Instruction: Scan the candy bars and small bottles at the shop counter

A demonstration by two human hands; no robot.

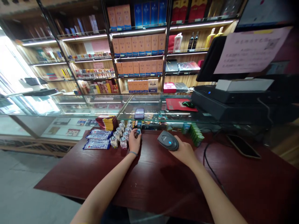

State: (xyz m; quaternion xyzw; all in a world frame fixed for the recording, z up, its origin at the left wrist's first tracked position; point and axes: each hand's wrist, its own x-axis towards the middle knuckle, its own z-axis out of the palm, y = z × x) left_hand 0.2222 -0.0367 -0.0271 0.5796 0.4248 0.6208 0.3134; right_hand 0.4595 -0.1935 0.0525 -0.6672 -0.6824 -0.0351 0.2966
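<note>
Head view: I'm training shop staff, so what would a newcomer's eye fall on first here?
Probably the grey scanner with its blue light, raised in the right hand over the dark red table. Next, the small jars clustered beside the left hand. Beyond the glass counter, orange-and-blue boxes line the middle shelves.

The right hand (pixel 184 151) grips a barcode scanner (pixel 167 140) above the desk (pixel 144 177); the left hand (pixel 135 142) holds a container (pixel 138 131) beside small jars (pixel 123 143).
</note>
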